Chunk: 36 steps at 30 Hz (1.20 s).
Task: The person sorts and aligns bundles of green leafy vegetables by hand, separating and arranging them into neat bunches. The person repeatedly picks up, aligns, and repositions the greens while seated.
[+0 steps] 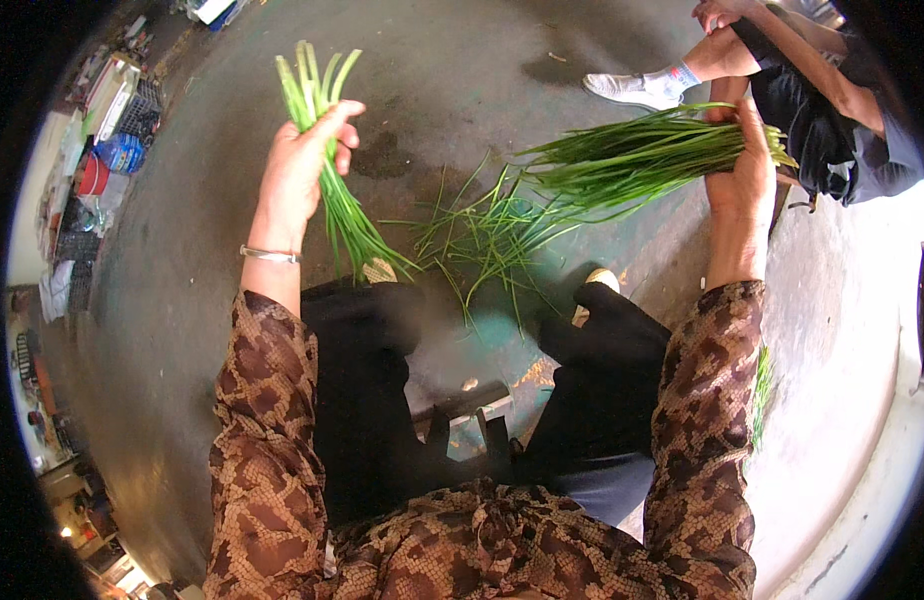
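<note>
A small bunch of green chives (349, 202) is gripped around its upper part in my left hand (308, 154), pale stem ends up and thin leaves hanging toward my shoe. My right hand (739, 172) holds a thicker bundle of the same chives (627, 154) near its cut ends, the leaves pointing left. Between the two hands, loose chive leaves (492, 232) lie scattered on the concrete floor (462, 90) in front of my feet. The palm side of the right hand is partly hidden by the bundle.
Another person's leg and white shoe (630, 88) are at the upper right, beside the thick bundle. More green leaves (762, 397) lie by my right sleeve. Crates, a blue container (121, 154) and a red container (92, 176) stand along the left side. Below my knees is a small frame (484, 412).
</note>
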Available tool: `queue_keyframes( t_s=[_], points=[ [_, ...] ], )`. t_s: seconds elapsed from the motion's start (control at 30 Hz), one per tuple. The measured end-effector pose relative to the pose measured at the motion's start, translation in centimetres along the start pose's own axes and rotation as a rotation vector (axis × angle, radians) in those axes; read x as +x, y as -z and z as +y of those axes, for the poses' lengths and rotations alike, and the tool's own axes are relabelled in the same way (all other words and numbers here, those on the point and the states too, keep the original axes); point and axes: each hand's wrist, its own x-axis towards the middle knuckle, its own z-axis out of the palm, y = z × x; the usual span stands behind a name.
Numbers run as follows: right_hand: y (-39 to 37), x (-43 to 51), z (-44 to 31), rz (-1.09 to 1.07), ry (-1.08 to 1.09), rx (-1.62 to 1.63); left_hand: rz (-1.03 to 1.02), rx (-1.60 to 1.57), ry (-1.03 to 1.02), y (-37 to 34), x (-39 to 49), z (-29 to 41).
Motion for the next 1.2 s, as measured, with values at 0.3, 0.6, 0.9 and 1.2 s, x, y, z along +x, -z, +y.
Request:
queue_keyframes(
  t_s=[0.3,0.6,0.9,1.2],
  points=[
    [-6.8,-3.4,3.5,-0.159,-0.063,-0.151,-0.336,0.047,0.015,-5.6,-2.1,1.4],
    [-9.4,-5.4,5.0,-0.246,-0.179,-0.222,-0.459,0.098,0.036,-8.4,-3.2,2.6],
    [-11.4,-7.4,5.3,-0.390,-0.294,-0.336,-0.550,0.024,0.088,-9.9,-3.4,2.9],
    [-6.7,-3.6,3.2,-0.163,-0.043,-0.087,-0.317,0.042,0.008,-4.7,-1.7,0.7]
  ],
)
